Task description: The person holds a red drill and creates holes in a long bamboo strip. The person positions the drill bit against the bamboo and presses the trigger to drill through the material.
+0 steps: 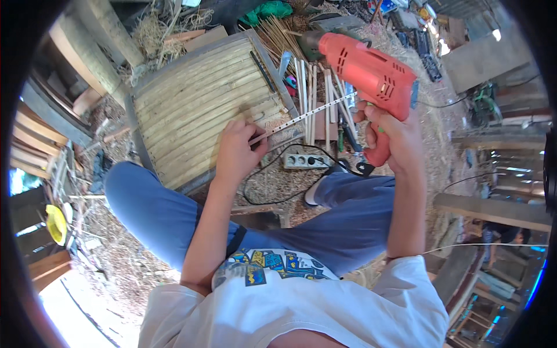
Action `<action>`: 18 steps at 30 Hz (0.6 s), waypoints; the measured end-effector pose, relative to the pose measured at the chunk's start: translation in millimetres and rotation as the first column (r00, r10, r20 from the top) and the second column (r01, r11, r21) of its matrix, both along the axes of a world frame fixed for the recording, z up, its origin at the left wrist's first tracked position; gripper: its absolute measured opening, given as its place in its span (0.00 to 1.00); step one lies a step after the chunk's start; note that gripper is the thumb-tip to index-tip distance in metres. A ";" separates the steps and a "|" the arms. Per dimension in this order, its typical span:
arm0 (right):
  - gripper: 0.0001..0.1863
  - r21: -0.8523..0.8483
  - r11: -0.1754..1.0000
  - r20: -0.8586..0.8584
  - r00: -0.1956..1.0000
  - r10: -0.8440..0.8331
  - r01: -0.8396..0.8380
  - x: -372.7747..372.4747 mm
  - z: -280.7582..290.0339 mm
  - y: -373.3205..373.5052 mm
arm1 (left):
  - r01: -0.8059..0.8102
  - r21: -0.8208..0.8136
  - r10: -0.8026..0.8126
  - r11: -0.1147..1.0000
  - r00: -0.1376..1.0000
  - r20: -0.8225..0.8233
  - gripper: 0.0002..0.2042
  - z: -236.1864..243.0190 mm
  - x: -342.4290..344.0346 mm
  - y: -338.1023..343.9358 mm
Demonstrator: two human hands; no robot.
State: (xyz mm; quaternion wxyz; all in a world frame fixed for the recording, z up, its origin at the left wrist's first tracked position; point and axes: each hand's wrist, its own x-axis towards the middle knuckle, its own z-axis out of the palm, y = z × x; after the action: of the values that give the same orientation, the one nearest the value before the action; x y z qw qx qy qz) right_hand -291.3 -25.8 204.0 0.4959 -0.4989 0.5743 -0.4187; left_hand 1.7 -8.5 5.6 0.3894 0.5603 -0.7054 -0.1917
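Note:
My right hand [393,130] grips the handle of a red power drill [368,72], its chuck end pointing up and to the left. My left hand [238,148] pinches the near end of a narrow pale strip with a row of dark holes [310,113]. From there the strip slants up to the right, its far end close to the drill and my right fingers. Under my left hand lies a slatted wooden panel [185,104] with a dark frame. A thin dark rod [262,71] rests on the panel's right side.
Several wooden sticks [313,104] lie right of the panel. A white power strip [297,161] with a black plug sits on the litter-strewn ground, a black cord [246,191] looping beside it. Long beams [493,211] stand at right. A yellow object [56,225] is at far left.

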 end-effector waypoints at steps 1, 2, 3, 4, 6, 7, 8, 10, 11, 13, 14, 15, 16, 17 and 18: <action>0.12 -0.025 0.997 0.063 0.995 -0.073 0.075 -0.9 -2.2 4.0 | 0.019 -0.001 -0.019 1.000 0.999 0.042 0.07 3.4 3.6 2.1; 0.15 0.005 0.998 0.024 0.998 -0.057 0.057 -12.1 6.6 5.6 | 0.011 0.029 -0.012 1.000 0.999 0.048 0.07 5.3 2.4 2.9; 0.15 0.005 0.996 0.060 0.995 -0.084 0.084 -17.2 11.2 7.2 | 0.004 0.057 -0.007 0.998 0.998 0.054 0.07 7.5 2.3 3.3; 0.16 -0.002 0.996 0.123 0.988 -0.089 0.090 -23.0 14.6 7.7 | 0.025 0.054 -0.030 0.998 0.996 0.086 0.07 8.6 2.7 4.0; 0.18 -0.016 0.993 0.228 0.968 -0.108 0.115 -31.8 18.7 14.4 | 0.041 0.076 -0.053 0.996 0.986 0.157 0.06 12.9 5.5 5.7; 0.18 -0.021 0.990 0.247 0.960 -0.130 0.139 -38.3 18.1 18.9 | 0.064 0.070 -0.075 0.996 0.982 0.176 0.06 20.7 3.0 5.8; 0.19 -0.009 0.988 0.349 0.926 -0.141 0.154 -44.1 16.9 23.2 | 0.068 0.068 -0.083 0.995 0.964 0.253 0.06 29.1 2.5 6.2; 0.19 -0.007 0.984 0.458 0.875 -0.157 0.180 -56.8 13.0 28.7 | 0.085 0.055 -0.099 0.995 0.936 0.339 0.06 48.7 1.3 0.6; 0.20 -0.016 0.987 0.501 0.856 -0.129 0.158 -64.8 8.5 28.2 | 0.085 0.092 -0.116 0.992 0.905 0.410 0.06 59.0 0.9 -3.6; 0.20 -0.033 0.989 0.552 0.828 -0.100 0.142 -71.0 2.7 27.1 | 0.086 0.121 -0.135 0.989 0.862 0.489 0.06 71.4 6.1 -13.0; 0.20 -0.059 0.986 0.526 0.845 -0.100 0.153 -69.5 1.3 26.0 | 0.123 0.138 -0.178 0.983 0.834 0.522 0.06 75.8 11.2 -19.2; 0.21 -0.084 0.983 0.498 0.862 -0.100 0.163 -69.2 0.0 25.8 | 0.157 0.159 -0.220 0.975 0.805 0.552 0.06 78.6 13.5 -22.7; 0.21 -0.086 0.982 0.507 0.856 -0.101 0.167 -69.3 -2.2 26.1 | 0.159 0.157 -0.220 0.975 0.798 0.560 0.06 78.9 15.0 -23.0; 0.21 -0.074 0.986 0.518 0.851 -0.092 0.151 -70.0 -4.7 26.4 | 0.179 0.155 -0.234 0.972 0.821 0.521 0.07 77.6 16.0 -22.7; 0.21 -0.060 0.989 0.528 0.846 -0.082 0.134 -70.8 -7.8 26.8 | 0.198 0.155 -0.248 0.968 0.842 0.480 0.08 76.3 16.4 -22.0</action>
State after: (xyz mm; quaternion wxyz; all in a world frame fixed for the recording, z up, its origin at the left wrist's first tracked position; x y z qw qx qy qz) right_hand -362.1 1.0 196.2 0.5849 -0.3559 0.4243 -0.5925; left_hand 18.2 -30.5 81.9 0.1423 0.5233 -0.8315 -0.1204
